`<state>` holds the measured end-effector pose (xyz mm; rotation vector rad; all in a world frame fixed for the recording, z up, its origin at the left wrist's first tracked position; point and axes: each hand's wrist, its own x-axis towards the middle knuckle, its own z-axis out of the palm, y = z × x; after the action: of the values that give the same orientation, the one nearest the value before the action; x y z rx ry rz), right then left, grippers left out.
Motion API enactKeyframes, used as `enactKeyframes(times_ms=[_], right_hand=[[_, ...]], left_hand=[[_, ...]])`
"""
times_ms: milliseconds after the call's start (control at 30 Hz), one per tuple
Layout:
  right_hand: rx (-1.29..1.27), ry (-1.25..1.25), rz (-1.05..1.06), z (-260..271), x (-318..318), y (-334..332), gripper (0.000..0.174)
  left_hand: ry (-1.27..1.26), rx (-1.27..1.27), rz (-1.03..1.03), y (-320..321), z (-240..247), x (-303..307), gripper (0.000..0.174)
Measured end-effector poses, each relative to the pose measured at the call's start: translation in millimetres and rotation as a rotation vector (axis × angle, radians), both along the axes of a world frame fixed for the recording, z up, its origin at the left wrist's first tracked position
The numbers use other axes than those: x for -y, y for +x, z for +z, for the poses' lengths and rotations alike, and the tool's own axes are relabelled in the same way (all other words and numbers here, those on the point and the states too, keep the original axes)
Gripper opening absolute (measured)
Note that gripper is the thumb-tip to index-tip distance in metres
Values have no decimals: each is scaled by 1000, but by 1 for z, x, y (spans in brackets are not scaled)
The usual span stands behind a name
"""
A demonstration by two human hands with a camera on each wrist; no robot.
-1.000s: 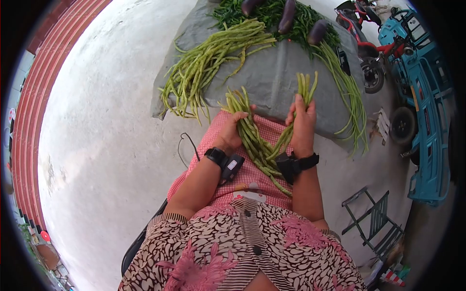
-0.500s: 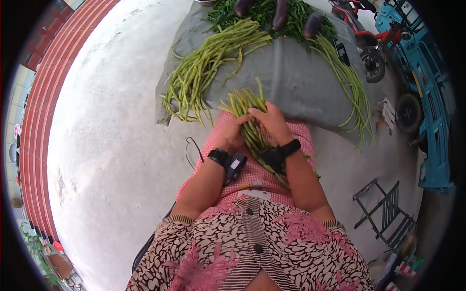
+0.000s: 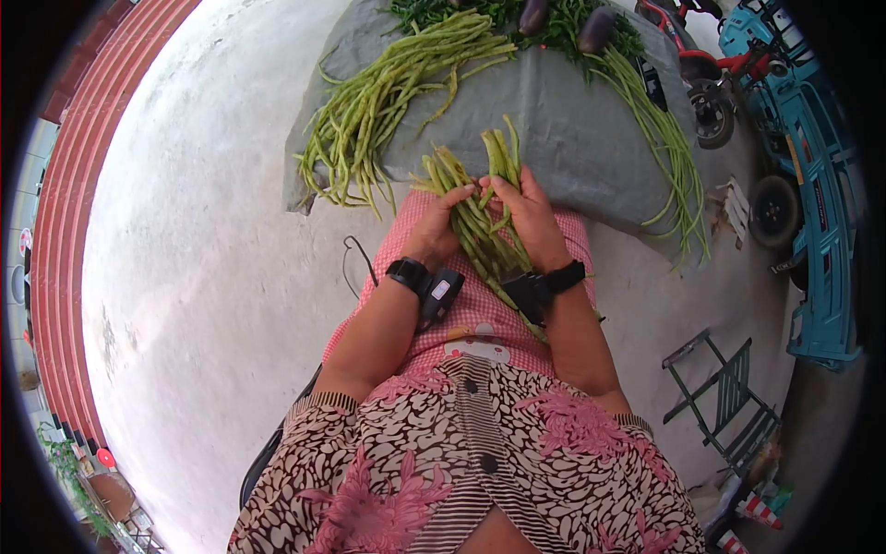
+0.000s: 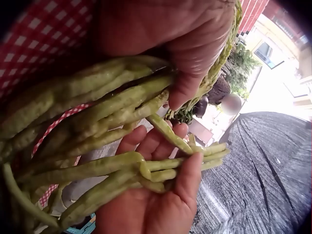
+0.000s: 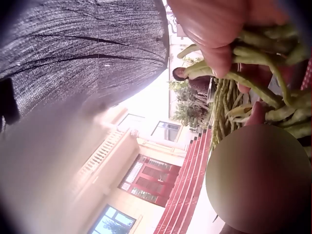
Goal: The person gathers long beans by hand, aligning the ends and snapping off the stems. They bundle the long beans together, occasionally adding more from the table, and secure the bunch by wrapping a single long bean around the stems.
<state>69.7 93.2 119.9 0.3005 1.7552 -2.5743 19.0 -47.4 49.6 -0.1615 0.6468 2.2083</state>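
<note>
Over the lap, the left hand (image 3: pixel 436 226) grips a bundle of long green beans (image 3: pixel 475 235) whose lower ends hang across the pink checked cloth. Close beside it, the right hand (image 3: pixel 538 226) pinches a smaller bunch of beans (image 3: pixel 499 159), its tips pointing up between thumb and fingers. In the left wrist view the right hand (image 4: pixel 151 207) lies below the left hand (image 4: pixel 170 34), its thumb pressed on several beans (image 4: pixel 209 155). One bean slants between the two hands. The right wrist view shows the right hand's thumb (image 5: pixel 217 53) on the beans.
A grey-covered surface (image 3: pixel 554 138) ahead bears a pile of beans (image 3: pixel 369 120) at left, thinner beans (image 3: pixel 660 148) at right, leafy greens and eggplants (image 3: pixel 597 30). A folding stool (image 3: pixel 729 397) and a blue vehicle (image 3: pixel 821 222) stand at right, red steps (image 3: pixel 78 231) at left.
From apart, the right hand came in to the left hand's bundle, then shifted slightly right with its bunch of beans upright again. The left hand keeps its grip, nearly in place.
</note>
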Motion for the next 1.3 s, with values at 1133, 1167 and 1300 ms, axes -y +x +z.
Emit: enactKeyframes(times_ms=[1133, 1167, 1300], right_hand=[[208, 31, 107, -25, -15, -4, 17], [202, 39, 109, -25, -13, -5, 18], [170, -74, -102, -14, -6, -3, 20]], left_hand=[[61, 5, -20, -4, -10, 2, 29], [59, 20, -14, -4, -14, 3, 29], [41, 68, 6, -2, -3, 2, 32]])
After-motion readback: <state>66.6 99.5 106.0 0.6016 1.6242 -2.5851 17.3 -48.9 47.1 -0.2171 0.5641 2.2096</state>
